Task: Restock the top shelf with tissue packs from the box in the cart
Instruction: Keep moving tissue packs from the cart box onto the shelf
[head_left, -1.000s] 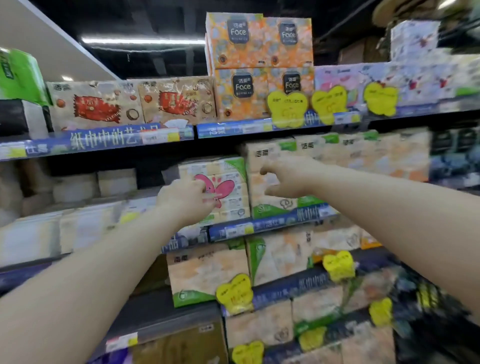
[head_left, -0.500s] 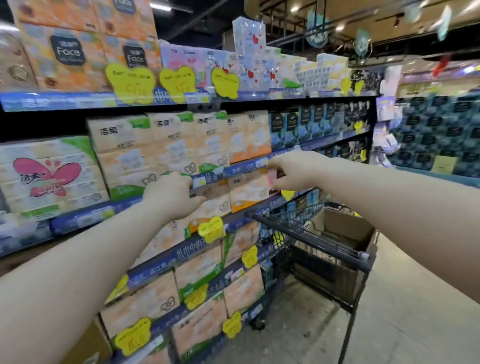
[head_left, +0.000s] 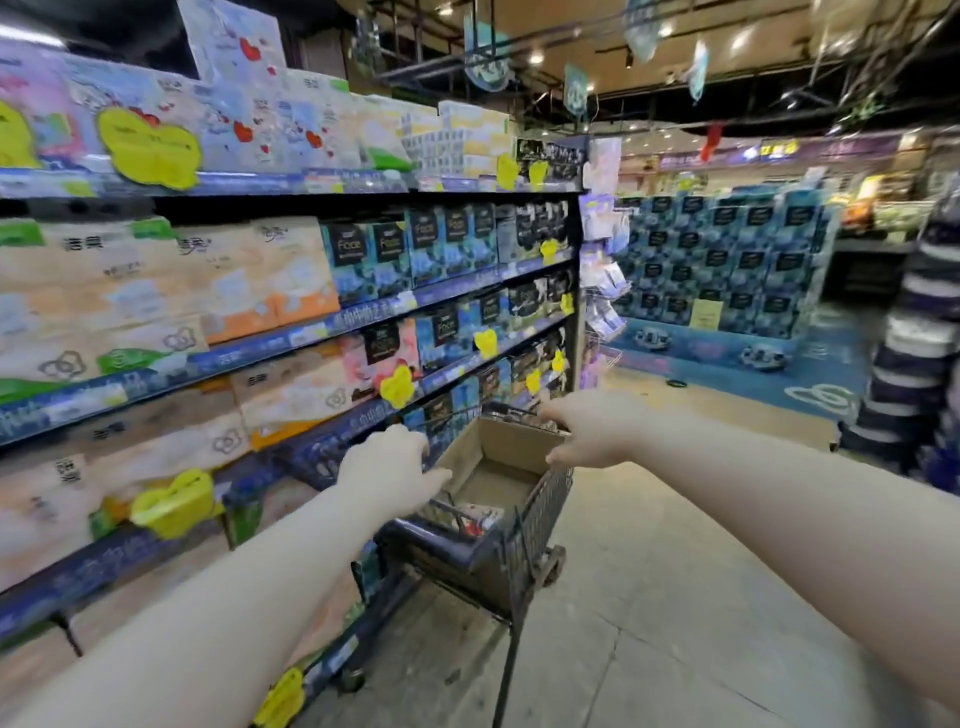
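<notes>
Starting left, shelf unit (head_left: 322, 332): one long run down the left side, at least four levels, all crammed with packs.
Top shelf (head_left: 249, 183): far upper left, lined with white tissue packs (head_left: 311, 130) printed with red hearts. One more stands on top of the row.
Yellow tags (head_left: 150, 148): butterfly-shaped, a dozen or so clipped along the rails. The blur makes a firm count iffy, and I can't read what's on them.
Writing: "Face" on black labels on the blue packs (head_left: 358, 254) mid-shelf, and Chinese characters on the orange-and-green packs (head_left: 156, 291) to their left.
Left hand (head_left: 389, 467): one, fingers loose and fairly straight, holding nothing, over the near left corner of the cart.
Cart (head_left: 524, 540): one, dark wire, right beside the lower shelves, near centre.
Box (head_left: 498, 447): one, brown cardboard, flaps open, sitting in the cart.
Pack in box (head_left: 475, 519): only one shows, with a red-and-white print, low at the near end and partly behind the cart's bar.
Right hand (head_left: 587, 431): one, fingers spread, gripping nothing, by the box's right wall. Can't tell if it touches.
Blue display (head_left: 727, 260): one big stack, far right.
Person in stripes (head_left: 914, 338): one, right edge, blurred.
</notes>
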